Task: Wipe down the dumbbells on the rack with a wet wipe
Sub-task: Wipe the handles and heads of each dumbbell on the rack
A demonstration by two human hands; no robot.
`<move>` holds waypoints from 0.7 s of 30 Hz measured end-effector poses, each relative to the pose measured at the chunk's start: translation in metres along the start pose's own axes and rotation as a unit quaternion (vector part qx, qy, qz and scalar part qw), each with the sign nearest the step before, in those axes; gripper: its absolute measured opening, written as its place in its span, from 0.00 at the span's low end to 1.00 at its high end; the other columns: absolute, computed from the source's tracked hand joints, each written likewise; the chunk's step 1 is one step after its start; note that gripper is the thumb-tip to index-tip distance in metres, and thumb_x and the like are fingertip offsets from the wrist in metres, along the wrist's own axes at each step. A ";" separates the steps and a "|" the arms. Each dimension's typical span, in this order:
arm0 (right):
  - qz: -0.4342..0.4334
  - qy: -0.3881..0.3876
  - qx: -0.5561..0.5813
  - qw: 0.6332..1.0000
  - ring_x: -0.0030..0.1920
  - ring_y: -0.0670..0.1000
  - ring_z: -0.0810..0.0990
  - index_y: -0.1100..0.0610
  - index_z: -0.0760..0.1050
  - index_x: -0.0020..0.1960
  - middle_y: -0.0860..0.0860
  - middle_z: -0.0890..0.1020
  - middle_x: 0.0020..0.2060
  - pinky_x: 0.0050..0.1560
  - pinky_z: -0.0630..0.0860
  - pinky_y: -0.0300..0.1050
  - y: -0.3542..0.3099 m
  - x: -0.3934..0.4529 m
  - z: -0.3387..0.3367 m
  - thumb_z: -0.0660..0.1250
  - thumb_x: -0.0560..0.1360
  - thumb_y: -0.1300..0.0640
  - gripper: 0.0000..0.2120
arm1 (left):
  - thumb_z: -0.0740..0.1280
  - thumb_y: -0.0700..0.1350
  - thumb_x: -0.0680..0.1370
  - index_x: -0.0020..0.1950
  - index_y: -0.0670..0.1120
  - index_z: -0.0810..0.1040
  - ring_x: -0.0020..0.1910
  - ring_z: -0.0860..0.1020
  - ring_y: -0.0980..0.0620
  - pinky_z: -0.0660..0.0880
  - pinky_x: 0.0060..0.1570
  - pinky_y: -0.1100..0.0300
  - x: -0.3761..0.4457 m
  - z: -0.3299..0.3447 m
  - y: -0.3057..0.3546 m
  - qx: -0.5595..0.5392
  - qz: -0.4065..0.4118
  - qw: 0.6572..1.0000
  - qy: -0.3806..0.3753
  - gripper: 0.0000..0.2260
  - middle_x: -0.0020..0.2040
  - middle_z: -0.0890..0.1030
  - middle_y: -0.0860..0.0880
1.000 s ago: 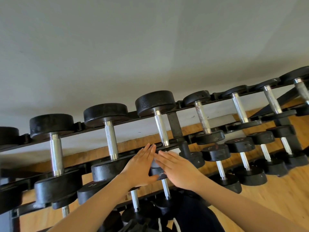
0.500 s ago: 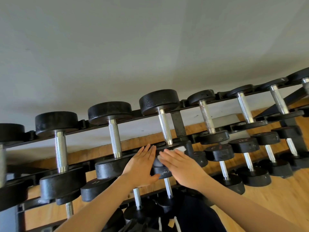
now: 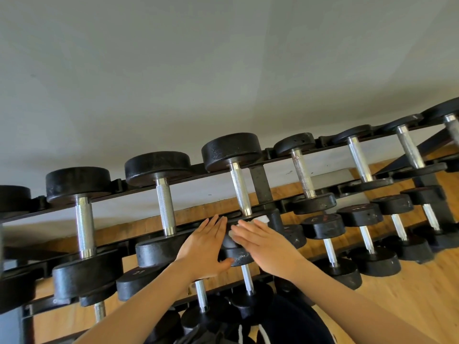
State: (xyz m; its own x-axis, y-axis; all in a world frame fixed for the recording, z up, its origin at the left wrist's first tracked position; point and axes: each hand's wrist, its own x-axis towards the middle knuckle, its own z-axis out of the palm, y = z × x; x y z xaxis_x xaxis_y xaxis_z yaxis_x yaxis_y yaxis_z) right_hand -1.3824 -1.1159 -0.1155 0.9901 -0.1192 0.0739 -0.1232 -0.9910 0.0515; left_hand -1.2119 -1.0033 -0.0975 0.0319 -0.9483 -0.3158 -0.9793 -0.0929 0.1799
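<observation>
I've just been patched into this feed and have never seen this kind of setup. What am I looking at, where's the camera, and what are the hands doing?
There is no machine here: these are a person's two bare hands. The single picture comes from a camera worn on the head, tilted, so the dumbbell rack runs slantwise. Black dumbbells with silver handles sit in rows on it, above a wooden floor. The left hand lies flat with straight fingers against the near end of one dumbbell. The right hand, also flat, presses a white wipe against the same dumbbell. Only the wipe's edges show past the fingers. Neither hand has a closed grip.
</observation>
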 end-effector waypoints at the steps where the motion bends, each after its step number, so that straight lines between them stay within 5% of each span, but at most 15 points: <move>1: 0.002 0.002 0.006 1.000 0.69 0.52 0.67 0.56 0.67 0.69 0.50 0.73 0.67 0.68 0.61 0.52 0.006 -0.008 0.000 0.79 0.60 0.57 0.41 | 0.55 0.64 0.79 0.79 0.42 0.41 0.78 0.41 0.51 0.32 0.68 0.62 0.000 0.000 0.000 -0.005 -0.001 1.000 0.005 0.40 0.80 0.44 0.45; 6: -0.047 0.040 0.043 0.997 0.69 0.52 0.65 0.55 0.65 0.68 0.50 0.74 0.66 0.66 0.65 0.52 0.022 -0.016 0.001 0.80 0.57 0.64 0.44 | 0.56 0.62 0.79 0.79 0.42 0.41 0.78 0.42 0.51 0.33 0.70 0.62 0.002 0.003 0.000 -0.024 -0.011 1.000 0.008 0.39 0.80 0.45 0.46; 9: -0.045 0.080 0.158 0.983 0.64 0.53 0.74 0.57 0.72 0.63 0.54 0.78 0.61 0.62 0.73 0.48 0.029 -0.010 -0.006 0.79 0.59 0.69 0.34 | 0.57 0.60 0.79 0.79 0.42 0.43 0.79 0.43 0.52 0.32 0.70 0.63 0.001 0.004 0.000 -0.029 -0.019 0.999 0.011 0.38 0.80 0.47 0.46; 12: 0.024 0.106 0.331 0.937 0.60 0.53 0.79 0.61 0.77 0.60 0.56 0.77 0.63 0.59 0.76 0.48 0.027 0.002 -0.010 0.66 0.72 0.68 0.17 | 0.54 0.61 0.77 0.79 0.42 0.50 0.77 0.45 0.54 0.30 0.69 0.59 0.003 0.004 0.002 -0.041 -0.039 0.998 0.033 0.37 0.79 0.54 0.45; 14: 0.037 0.100 0.362 0.926 0.59 0.53 0.79 0.61 0.79 0.58 0.56 0.77 0.63 0.58 0.77 0.49 0.028 0.009 -0.011 0.60 0.75 0.64 0.15 | 0.49 0.63 0.73 0.79 0.42 0.51 0.78 0.46 0.54 0.30 0.68 0.62 0.004 0.004 0.010 -0.061 -0.066 0.995 0.034 0.39 0.79 0.54 0.47; 18: -0.126 0.068 0.202 0.969 0.64 0.55 0.75 0.61 0.78 0.60 0.54 0.78 0.62 0.59 0.77 0.53 0.050 0.005 -0.005 0.74 0.67 0.69 0.22 | 0.61 0.55 0.80 0.79 0.42 0.45 0.78 0.43 0.53 0.34 0.69 0.67 0.003 0.006 0.034 -0.149 -0.149 0.977 0.042 0.37 0.80 0.48 0.48; 21: -0.168 0.025 0.127 0.977 0.73 0.54 0.62 0.58 0.68 0.70 0.53 0.67 0.71 0.69 0.63 0.55 0.063 -0.002 -0.009 0.70 0.68 0.68 0.31 | 0.61 0.54 0.81 0.79 0.41 0.43 0.78 0.43 0.52 0.36 0.69 0.67 -0.001 0.009 0.056 -0.175 -0.212 0.960 0.059 0.37 0.80 0.47 0.47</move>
State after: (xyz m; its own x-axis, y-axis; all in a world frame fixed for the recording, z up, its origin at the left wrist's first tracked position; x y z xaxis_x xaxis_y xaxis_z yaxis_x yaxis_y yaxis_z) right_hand -1.3929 -1.1780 -0.1039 0.9664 0.2132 0.1435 0.2360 -0.9572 -0.1676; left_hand -1.2680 -1.0049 -0.0954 0.4548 -0.8291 -0.3251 -0.7473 -0.5539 0.3670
